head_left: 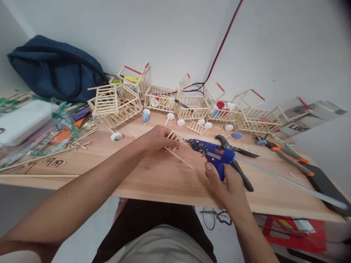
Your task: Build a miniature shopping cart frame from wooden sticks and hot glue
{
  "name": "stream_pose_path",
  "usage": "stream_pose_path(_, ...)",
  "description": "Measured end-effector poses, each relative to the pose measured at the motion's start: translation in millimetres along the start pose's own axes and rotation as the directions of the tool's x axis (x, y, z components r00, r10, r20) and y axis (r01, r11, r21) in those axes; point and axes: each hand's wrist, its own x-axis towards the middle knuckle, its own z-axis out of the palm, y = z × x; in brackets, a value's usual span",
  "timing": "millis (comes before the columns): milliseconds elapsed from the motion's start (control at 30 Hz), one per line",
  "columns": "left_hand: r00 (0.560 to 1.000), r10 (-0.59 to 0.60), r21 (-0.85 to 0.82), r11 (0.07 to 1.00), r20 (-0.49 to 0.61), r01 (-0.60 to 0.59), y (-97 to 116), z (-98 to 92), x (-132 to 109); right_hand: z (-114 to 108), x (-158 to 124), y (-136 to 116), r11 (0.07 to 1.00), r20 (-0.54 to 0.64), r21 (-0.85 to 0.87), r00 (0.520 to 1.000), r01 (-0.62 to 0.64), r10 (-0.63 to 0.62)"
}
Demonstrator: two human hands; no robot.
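In my right hand (226,182) is a blue hot glue gun (211,150), its fingers wrapped round the handle and a small red light lit on its side. A long clear glue stick (290,180) trails from the gun's rear to the right. The speckled nozzle points left, close to a small frame of thin wooden sticks (173,138). My left hand (159,138) pinches this stick frame just above the table. One longer stick (179,157) slants out below it toward me. Whether the nozzle touches the frame I cannot tell.
Several small stick-built carts (163,95) with red-tipped handles and bottle-cap wheels line the wall. Black-handled pliers (242,175) lie beside the glue gun, orange-handled cutters (292,157) further right. A blue bag (55,69), a white power bank (26,120) and loose sticks fill the left.
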Motion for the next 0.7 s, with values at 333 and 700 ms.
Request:
stream_pose_path(333,1.000,-0.012,0.002,1.000,-0.009,0.012,0.0,0.7,-0.5,0.4,-0.8,-0.6,0.999,0.015,0.030,0.999,-0.030,0.030)
stream_pose_path(700,1.000,-0.005,-0.008,1.000,0.004,0.005,-0.9,0.9,0.3,1.1,0.1,-1.1,0.999,-0.001,0.023,0.999,-0.036,0.036)
